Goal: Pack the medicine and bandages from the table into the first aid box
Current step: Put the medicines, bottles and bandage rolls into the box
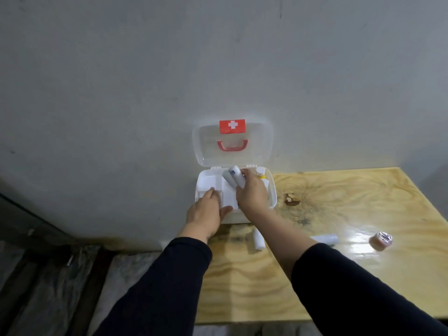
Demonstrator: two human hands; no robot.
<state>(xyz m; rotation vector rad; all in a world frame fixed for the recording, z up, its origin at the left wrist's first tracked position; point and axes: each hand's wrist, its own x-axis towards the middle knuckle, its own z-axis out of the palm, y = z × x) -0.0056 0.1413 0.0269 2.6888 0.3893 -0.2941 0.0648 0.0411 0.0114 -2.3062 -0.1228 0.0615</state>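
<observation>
Gripping a white bandage roll [232, 178], the right hand [252, 194] holds it tilted over the middle of the open first aid box [272, 190], fingers [247, 175] closed around the roll's lower end. Left hand [206, 212] rests flat on the box's left front edge, fingers spread and loose, holding nothing, thumb against the front rim. Box sits at the table's [339, 275] far left corner against the grey wall [145, 81]; clear lid [206, 146] stands upright with a red cross sticker [232, 126] and red handle [232, 145]. White divided tray visible inside on the left; some white and yellowish items on the right side, too blurred to identify.

Left on the table: a second white roll [257, 240] just in front of the box between the forearms, a white tube-like item [326, 238] partly hidden behind the right forearm, and a tan tape roll [380, 240] well apart to the right. Dark knot [292, 199] in the wood near the box's right side. Both sleeves [174, 282] are black.
</observation>
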